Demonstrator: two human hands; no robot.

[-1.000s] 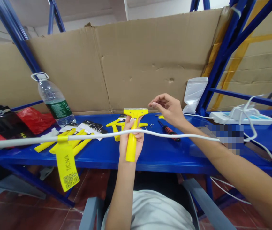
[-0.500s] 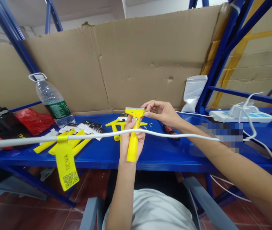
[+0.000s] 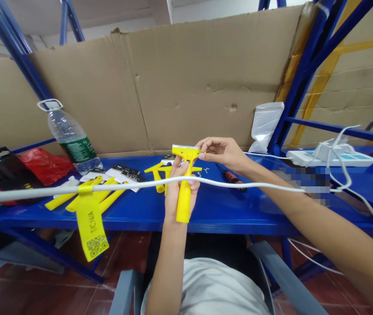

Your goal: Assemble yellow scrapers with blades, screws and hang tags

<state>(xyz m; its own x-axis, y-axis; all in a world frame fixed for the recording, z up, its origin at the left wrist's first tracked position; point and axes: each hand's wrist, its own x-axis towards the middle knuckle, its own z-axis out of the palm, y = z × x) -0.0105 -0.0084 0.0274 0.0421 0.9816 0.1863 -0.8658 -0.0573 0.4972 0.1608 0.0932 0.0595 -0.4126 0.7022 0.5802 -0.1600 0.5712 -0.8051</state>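
A yellow scraper with a metal blade strip along its head is held up over the blue table, handle towards me. My left hand is closed around its neck from below. At the right end of the head, my right hand pinches with thumb and fingers; any small part between them is hidden. Behind my left hand, more yellow scrapers lie on the table. Several tiny screws are scattered right of them. Below my right hand rests a screwdriver with a red and black handle.
Yellow handles and black-and-white cards lie at left, near a large water bottle and a red plastic bag. A white cable with a yellow tag crosses the view. A power strip sits at right.
The scraper has tilted slightly, its handle end shifting a little to the right. Both hands keep their hold.
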